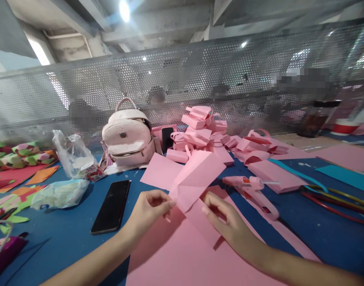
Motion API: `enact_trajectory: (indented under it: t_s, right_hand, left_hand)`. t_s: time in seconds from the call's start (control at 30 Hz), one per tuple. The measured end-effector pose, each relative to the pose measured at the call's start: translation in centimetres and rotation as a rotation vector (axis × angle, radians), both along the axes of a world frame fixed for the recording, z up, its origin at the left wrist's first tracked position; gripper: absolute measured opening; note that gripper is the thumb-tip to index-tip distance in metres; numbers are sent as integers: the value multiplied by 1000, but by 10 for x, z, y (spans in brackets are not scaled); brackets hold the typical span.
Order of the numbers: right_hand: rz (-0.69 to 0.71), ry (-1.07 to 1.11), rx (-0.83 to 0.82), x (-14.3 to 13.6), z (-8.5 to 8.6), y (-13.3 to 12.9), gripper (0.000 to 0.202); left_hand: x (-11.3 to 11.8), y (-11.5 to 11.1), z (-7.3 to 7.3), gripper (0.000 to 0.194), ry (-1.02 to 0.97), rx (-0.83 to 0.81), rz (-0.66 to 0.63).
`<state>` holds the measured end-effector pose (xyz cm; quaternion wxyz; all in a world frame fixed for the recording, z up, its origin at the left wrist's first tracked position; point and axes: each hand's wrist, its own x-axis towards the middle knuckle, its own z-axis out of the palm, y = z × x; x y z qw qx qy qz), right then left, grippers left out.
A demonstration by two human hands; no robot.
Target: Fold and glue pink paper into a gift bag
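Observation:
A folded pink paper piece [196,178] stands up between my two hands, over a large pink sheet [170,254] on the blue table. My left hand [153,206] has its thumb and fingers pinched together at the paper's lower left edge. On the other side, my right hand [222,216] is curled, with fingers at the lower right part of the paper, where a flap hangs down. A pink glue gun [253,192] lies just beyond my right hand.
A black phone [111,206] lies left of my left hand. Behind are a pale backpack [128,139], a heap of folded pink paper [200,131] and a metal mesh panel [182,71]. Plastic bags [61,192] lie left; cables [339,202] lie right.

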<state>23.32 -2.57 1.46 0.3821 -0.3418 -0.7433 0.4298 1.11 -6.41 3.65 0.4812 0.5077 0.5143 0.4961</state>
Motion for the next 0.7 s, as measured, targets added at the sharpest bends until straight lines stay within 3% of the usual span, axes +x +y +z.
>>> enact_trajectory:
  t_s: [0.27,0.5,0.7]
  right_hand:
    - [-46,22,-42,2,3,3,34]
    - [-40,22,-50,1,4,2,35]
    - [-62,31,-56,0,5,2,33]
  left_hand:
    - [-20,8,2,32,11,148,82]
    - [-21,11,-9,46,-24,115,15]
    - [-23,12,-13,39,-72,48,-44]
